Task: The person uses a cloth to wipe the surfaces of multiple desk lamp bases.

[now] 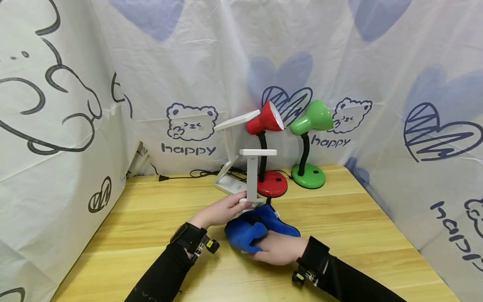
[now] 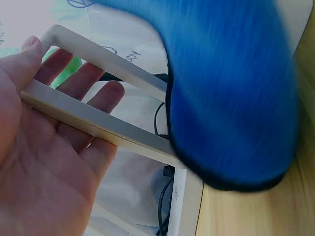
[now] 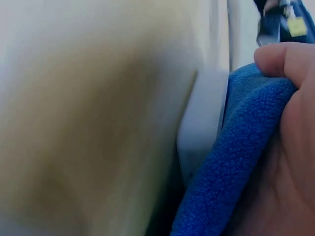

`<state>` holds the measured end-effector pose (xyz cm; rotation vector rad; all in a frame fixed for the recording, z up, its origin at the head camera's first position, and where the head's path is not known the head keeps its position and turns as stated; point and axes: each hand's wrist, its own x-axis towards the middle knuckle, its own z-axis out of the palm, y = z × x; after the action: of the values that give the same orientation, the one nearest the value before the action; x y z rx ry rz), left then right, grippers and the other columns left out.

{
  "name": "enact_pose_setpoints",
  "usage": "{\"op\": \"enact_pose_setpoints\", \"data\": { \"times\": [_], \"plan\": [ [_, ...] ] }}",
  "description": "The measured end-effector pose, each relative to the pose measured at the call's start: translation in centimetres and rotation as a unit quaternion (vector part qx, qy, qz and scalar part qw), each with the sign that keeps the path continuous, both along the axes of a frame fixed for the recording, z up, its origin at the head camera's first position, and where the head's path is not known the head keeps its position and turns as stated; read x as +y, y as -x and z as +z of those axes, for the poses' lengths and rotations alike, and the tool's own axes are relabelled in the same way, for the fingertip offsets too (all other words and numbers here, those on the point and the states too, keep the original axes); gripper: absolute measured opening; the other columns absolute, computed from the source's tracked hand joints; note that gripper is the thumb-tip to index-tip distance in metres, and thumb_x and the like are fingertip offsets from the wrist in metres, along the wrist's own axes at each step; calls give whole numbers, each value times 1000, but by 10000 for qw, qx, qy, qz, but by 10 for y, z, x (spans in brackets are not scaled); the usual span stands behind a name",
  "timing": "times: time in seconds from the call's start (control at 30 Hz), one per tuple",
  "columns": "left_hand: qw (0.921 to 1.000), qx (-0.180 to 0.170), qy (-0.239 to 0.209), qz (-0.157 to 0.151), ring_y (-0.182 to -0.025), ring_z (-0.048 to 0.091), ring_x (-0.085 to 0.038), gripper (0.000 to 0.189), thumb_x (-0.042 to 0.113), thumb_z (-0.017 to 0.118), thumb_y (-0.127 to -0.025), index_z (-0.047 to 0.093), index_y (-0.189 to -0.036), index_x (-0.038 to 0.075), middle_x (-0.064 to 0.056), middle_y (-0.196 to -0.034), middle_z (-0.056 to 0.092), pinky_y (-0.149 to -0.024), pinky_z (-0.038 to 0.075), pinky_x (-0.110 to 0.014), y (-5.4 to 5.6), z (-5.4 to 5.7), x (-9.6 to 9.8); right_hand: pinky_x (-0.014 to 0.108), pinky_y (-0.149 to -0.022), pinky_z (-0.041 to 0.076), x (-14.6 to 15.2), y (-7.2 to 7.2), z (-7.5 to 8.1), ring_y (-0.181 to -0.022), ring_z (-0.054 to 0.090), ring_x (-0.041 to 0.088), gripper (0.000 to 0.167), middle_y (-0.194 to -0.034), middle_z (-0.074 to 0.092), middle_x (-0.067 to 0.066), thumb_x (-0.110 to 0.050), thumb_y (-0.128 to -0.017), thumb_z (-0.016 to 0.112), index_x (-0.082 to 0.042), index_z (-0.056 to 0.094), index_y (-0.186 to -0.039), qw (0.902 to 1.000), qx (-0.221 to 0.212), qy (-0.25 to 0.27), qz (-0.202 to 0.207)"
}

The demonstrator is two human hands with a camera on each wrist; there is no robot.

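Observation:
My left hand (image 1: 219, 212) grips a white desk lamp (image 1: 252, 176) low down, near its base. In the left wrist view its fingers pass behind one bar of the lamp's white frame (image 2: 98, 118), with the thumb at the frame's end. A blue plush cloth (image 1: 245, 235) with a dark edge is bunched in front of the lamp, hiding most of its base. My right hand (image 1: 280, 248) holds this cloth, its fingers partly tucked into the folds. Up close in the right wrist view, the thumb pinches the cloth (image 3: 246, 123) beside a white part.
Behind stand a second white lamp (image 1: 228, 178), a red lamp (image 1: 273, 184) and a green lamp (image 1: 309, 176). A black cord with a plug (image 1: 163, 178) runs along the back of the wooden table (image 1: 151, 218). Printed fabric (image 1: 211, 63) hangs behind and at both sides.

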<state>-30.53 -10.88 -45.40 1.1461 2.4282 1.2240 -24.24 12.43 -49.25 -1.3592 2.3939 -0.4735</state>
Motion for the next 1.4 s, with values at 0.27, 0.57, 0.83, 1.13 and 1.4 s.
{"op": "enact_pose_setpoints", "data": {
  "times": [0.27, 0.57, 0.83, 1.13, 1.4],
  "plan": [
    [10000, 5, 46, -11, -113, 55, -9, 34, 47, 39, -102, 47, -133, 35, -4, -130, 59, -98, 44, -36, 0, 1, -1, 24, -97, 40, 14, -29, 8, -110, 48, -3, 35, -87, 50, -15, -52, -103, 30, -32, 57, -93, 9988, -412, 26, 278],
    [10000, -34, -5, 32, -123, 51, -8, 41, 46, 40, -102, 44, -140, 32, 11, -136, 53, -105, 40, -39, -1, 3, -1, 29, -98, 38, 9, -11, 3, -110, 46, 1, 40, -87, 47, -16, -56, -102, 27, -31, 52, -84, 9995, -315, 66, 8],
    [9999, -56, -79, -53, -132, 44, -9, 45, 46, 41, -102, 43, -143, 28, 12, -142, 48, -109, 36, -42, -1, 2, -1, 35, -105, 37, 3, 17, -1, -116, 46, 4, 39, -106, 57, -16, -52, -103, 31, -29, 61, -94, 9986, -241, 152, -454],
    [9999, -56, -124, -53, -134, 43, -10, 43, 41, 42, -103, 42, -144, 29, 10, -145, 46, -111, 34, -43, 0, 0, 0, 32, -95, 40, -6, 37, -5, -99, 50, 2, 35, -101, 60, -17, -48, -101, 39, -30, 59, -79, 9970, -41, 112, -767],
    [10000, 43, -13, 34, -128, 48, -6, 38, 47, 41, -101, 46, -137, 35, 13, -137, 52, -108, 38, -39, 0, 0, 0, 47, -110, 31, -7, 8, -7, -136, 37, 15, 48, -138, 49, -15, -58, -101, 29, -28, 66, -108, 9973, 389, -194, -589]
  ]
}}
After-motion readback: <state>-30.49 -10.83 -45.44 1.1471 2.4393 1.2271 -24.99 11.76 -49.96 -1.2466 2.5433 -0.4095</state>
